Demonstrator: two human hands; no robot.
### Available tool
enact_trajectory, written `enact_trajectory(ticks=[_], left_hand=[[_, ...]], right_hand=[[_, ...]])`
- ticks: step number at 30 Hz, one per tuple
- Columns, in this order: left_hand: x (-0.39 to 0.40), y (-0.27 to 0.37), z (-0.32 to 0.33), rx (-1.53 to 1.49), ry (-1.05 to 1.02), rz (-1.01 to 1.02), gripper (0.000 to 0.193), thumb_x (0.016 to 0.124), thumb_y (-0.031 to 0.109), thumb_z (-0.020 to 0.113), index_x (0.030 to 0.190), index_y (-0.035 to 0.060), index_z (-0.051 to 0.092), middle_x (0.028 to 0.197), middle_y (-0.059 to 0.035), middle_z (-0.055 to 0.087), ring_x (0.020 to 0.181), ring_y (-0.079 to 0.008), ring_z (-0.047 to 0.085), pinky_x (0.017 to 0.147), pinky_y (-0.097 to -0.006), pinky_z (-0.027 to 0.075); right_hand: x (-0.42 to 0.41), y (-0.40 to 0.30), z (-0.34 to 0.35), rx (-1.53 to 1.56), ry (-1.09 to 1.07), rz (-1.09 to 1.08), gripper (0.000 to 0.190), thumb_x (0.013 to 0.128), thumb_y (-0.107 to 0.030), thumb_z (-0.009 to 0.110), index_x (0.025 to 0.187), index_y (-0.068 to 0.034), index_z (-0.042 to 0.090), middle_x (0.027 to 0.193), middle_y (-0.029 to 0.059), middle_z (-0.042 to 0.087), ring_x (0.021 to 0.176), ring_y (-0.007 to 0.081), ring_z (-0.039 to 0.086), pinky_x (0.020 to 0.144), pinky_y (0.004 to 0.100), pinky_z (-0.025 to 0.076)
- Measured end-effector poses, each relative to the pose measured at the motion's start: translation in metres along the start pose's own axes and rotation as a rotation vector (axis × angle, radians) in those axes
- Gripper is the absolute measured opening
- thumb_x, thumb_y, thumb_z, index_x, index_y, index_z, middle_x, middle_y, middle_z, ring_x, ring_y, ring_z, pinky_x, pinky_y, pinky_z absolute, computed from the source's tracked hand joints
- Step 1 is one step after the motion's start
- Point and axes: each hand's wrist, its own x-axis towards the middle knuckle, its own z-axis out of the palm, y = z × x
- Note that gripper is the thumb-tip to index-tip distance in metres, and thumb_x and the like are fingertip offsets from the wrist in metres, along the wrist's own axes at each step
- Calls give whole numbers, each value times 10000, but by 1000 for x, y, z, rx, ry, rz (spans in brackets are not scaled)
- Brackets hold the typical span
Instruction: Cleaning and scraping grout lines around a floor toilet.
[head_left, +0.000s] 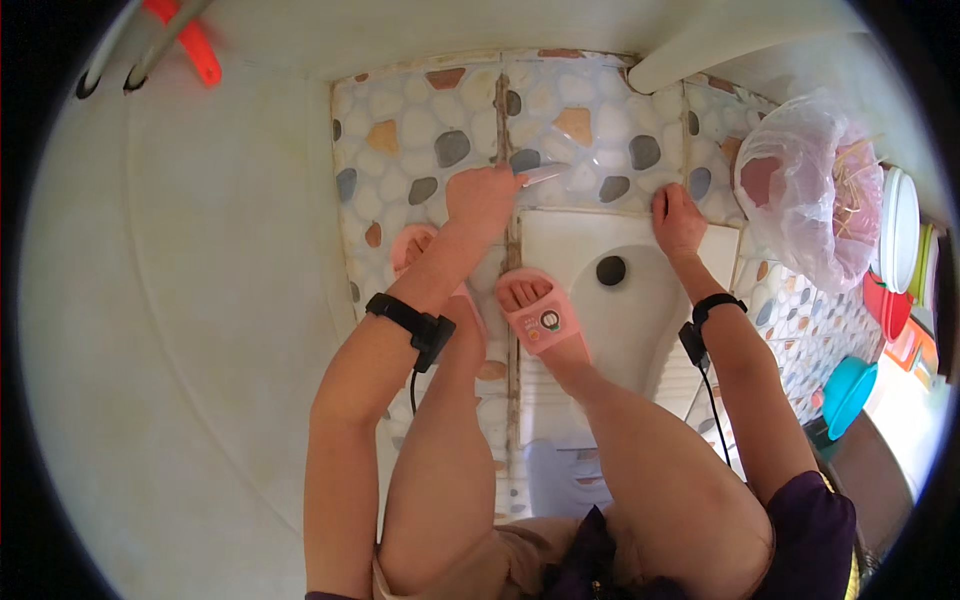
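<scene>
My left hand (482, 196) is closed round the handle of what looks like a knife or scraper; its pale blade (545, 174) points right, low over the pebble-patterned floor tiles (577, 90). Beside it runs a dark brown grout line (502, 112) between two tiles. At the upper right edge of the white squat toilet (630, 225), my right hand (677, 217) is curled with its knuckles up; whether something small is inside it, I cannot tell. Both wrists bear black straps with small devices and cables.
Pink slippers (538, 311) are on my feet, one over the toilet's edge. To the right stand a bin with a clear plastic liner (795, 195), a white basin (900, 229), a red basin (886, 307) and a turquoise basin (850, 397). A pipe (675, 60) meets the floor at the back.
</scene>
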Motion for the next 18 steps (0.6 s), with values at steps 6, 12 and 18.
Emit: enact_trajectory(ticks=[6,12,18], left_hand=[[-37,-103,-29,162,17,-46,405,926,441,509,810,73,632,662,-133,649,621,-305,654,549,-413,502],[-21,-75,1,129,120,-30,376,904,413,548,746,82,629,619,-115,632,592,-297,649,512,-415,492],[-32,-76,7,-12,76,-113,450,926,477,498,777,72,627,661,-139,642,616,-332,639,534,-438,488]], right_hand=[[-3,1,-3,14,2,-15,133,904,-233,554,855,-119,506,804,71,604,662,306,609,542,437,482],[1,-1,-2,-14,-15,1,136,905,-234,551,853,-118,502,809,74,604,669,312,610,553,443,483],[0,3,-3,1,-13,10,140,908,-250,546,860,-124,509,810,74,616,687,319,615,563,450,483]])
